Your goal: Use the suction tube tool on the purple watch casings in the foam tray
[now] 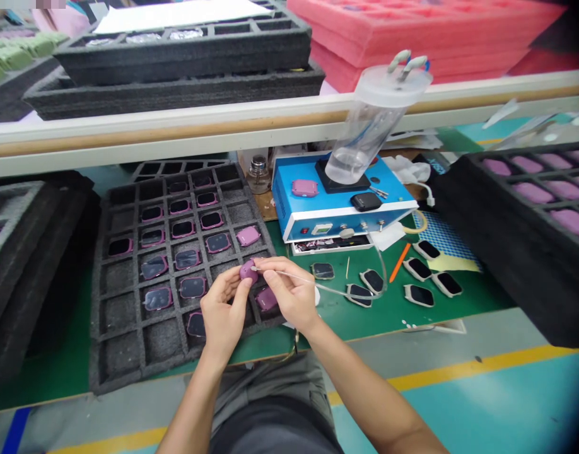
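Note:
A small purple watch case [246, 271] is pinched between the thumb and fingers of my left hand [227, 302], above the front right of the dark foam tray [116, 315]. My right hand [292, 293] holds a thin clear tube [327, 291] whose tip meets the face of the case. From there the tube curves right, back to the blue machine [289, 217]. Purple-framed watches [193, 287] with dark screens sit in several tray compartments. Near my right hand, another purple case [267, 299] lies in a compartment, partly hidden.
Several pale-framed watches [419, 295] and an orange stick [400, 262] lie on the green mat [327, 328] at right. A clear cylinder [372, 123] stands on the machine. Foam stacks [497, 252] flank both sides; a shelf edge [176, 135] crosses behind.

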{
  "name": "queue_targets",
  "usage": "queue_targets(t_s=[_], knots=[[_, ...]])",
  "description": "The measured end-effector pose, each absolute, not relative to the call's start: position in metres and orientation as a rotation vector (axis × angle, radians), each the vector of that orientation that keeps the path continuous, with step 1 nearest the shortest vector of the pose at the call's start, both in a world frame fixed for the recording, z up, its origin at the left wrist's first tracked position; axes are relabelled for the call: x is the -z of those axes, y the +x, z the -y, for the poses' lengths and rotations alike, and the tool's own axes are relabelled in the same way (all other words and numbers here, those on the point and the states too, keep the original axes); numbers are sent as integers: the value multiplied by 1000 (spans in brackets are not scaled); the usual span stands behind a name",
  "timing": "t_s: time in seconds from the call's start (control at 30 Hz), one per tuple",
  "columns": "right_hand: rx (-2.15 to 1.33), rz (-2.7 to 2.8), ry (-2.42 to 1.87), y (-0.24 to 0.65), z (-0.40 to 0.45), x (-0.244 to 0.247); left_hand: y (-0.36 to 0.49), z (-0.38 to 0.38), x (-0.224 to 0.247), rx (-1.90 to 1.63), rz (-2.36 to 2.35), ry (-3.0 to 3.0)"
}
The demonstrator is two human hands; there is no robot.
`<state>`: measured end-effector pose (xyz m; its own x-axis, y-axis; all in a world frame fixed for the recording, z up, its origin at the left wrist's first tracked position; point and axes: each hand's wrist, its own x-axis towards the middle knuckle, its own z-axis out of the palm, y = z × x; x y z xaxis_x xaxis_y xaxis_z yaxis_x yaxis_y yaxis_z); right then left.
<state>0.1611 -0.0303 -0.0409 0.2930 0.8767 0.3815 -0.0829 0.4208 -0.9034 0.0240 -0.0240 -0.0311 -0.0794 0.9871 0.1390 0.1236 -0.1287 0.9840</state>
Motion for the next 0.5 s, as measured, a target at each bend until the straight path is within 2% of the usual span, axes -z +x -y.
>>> queue_targets(t_s=[0.13,0.27,0.37,0.5], knots=[[-752,1090,-909,162,31,39,23,29,27,-1311,-1308,1389],[-622,1060,-882,162,36,40,22,16,2,-1249,-1347,1667],[-596,941,-868,161,39,43,35,-31,-24,-1101,-1445,2104],[-683,897,-870,159,37,46,59,-114,-41,-656,-1483,2390]])
